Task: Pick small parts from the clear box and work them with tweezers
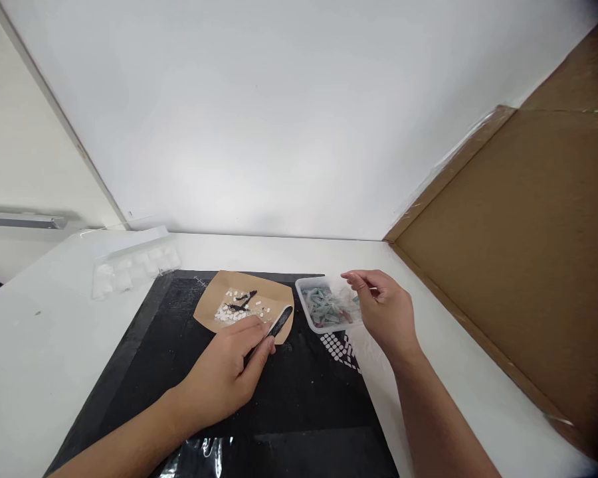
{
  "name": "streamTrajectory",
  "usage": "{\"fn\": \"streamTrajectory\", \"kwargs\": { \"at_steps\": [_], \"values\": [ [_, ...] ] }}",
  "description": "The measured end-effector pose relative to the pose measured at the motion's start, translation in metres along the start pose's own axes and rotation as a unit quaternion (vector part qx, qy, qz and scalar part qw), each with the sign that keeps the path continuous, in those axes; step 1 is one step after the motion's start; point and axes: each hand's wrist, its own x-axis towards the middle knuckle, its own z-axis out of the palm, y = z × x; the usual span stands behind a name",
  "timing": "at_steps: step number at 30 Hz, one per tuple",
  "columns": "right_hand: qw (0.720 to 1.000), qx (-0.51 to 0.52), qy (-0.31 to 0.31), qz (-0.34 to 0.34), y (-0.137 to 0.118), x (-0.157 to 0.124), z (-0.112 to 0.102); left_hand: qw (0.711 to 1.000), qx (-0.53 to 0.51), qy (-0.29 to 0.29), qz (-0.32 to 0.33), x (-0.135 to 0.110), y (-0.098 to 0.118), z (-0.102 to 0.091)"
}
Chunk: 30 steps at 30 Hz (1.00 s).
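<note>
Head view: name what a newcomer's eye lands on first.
The left hand grips a slim black tool over the black mat, its tip at the edge of a brown paper strewn with small white pieces. Right of it, the right hand hovers at a clear tray of grey-green bits; a big cardboard panel fills the right side.

Mat (179, 372) on worktop (40, 345), centre. Paper sheet (214, 312) on mat's far part, small pieces (236, 311) on it. Tray (303, 299) just right of paper sheet; sticker sheet (339, 346) before tray. Blister pack (134, 262) off mat, far left. Cardboard panel (518, 265) along worktop's right side. Left hand (224, 378) before paper sheet, tool (278, 326) tip at its near edge; right hand (386, 312) over tray's right side.
</note>
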Motion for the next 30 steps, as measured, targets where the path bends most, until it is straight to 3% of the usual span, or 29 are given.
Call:
{"fn": "streamTrajectory", "kwargs": {
  "at_steps": [15,25,30],
  "values": [
    [0.998,0.039,-0.02,0.048,-0.0008,-0.0014,0.0009,1.0,0.011,0.005,0.003,0.0,-0.0032,0.0016],
    [0.999,0.023,0.002,-0.022,-0.0029,0.0001,-0.0025,1.0,0.01,0.002,-0.001,-0.0009,-0.0013,0.0002],
    [1.0,0.008,-0.007,-0.013,-0.0051,-0.0005,-0.0044,1.0,0.013,0.003,-0.005,-0.0001,-0.0013,0.0008]
  ]
}}
